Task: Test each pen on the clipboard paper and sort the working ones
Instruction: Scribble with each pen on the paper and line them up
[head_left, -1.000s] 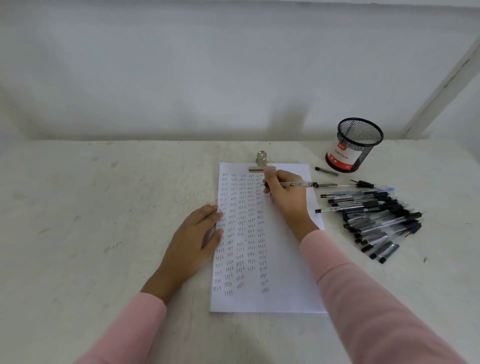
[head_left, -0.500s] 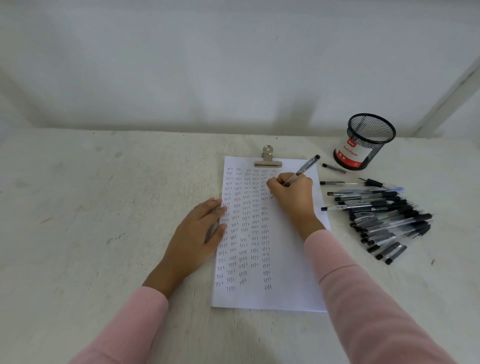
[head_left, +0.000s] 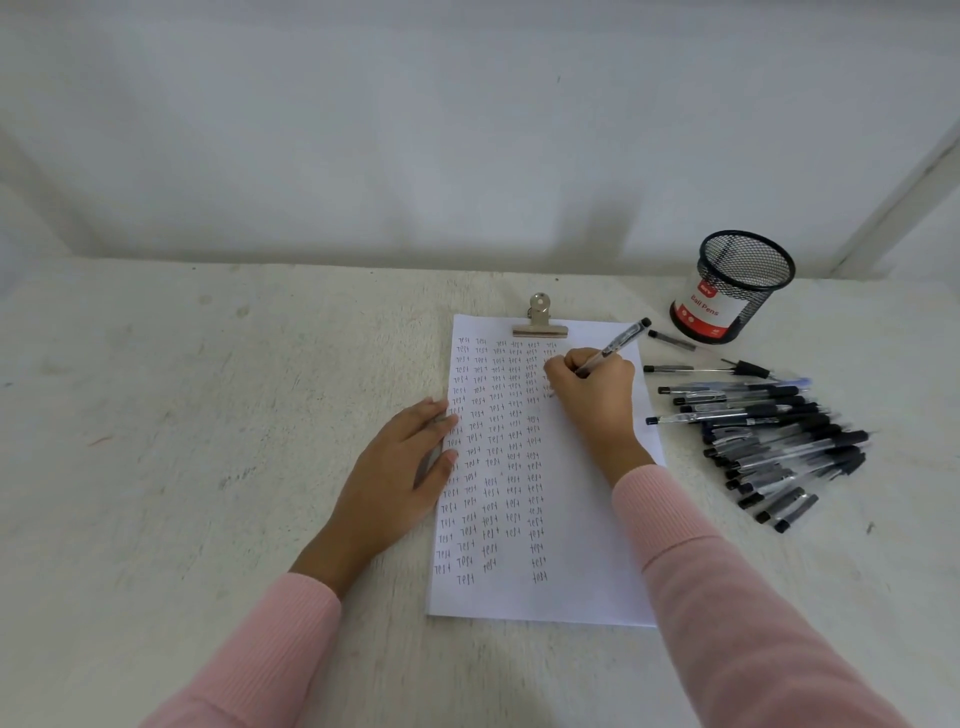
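The right hand (head_left: 592, 395) is curled round a pen (head_left: 615, 345) at the far right part of the paper (head_left: 582, 545). The pen slants up and away to the right, with its black end over the paper's far right corner. Its tip is hidden under the fingers, so contact with the sheet cannot be told. The paper lies in the middle of the table (head_left: 182, 415), held at its far edge by a metal clip (head_left: 540, 322). Columns of small handwritten words fill its left and middle, while the right strip is mostly bare.

The left hand (head_left: 400, 467) lies flat with its fingers straight. Its fingertips rest on the paper's left edge and its palm rests on the table.

To the right of the paper, just beside it, is a pile (head_left: 774, 441) of black and clear pens, fanned with the ends pointing left. Two loose pens (head_left: 696, 369) lie apart between the pile and a black mesh cup (head_left: 737, 286). The cup stands at the far right, near the wall (head_left: 467, 156), and has a red and white label. Pink sleeves (head_left: 727, 597) cover both forearms, and the right forearm crosses the paper's near right part.
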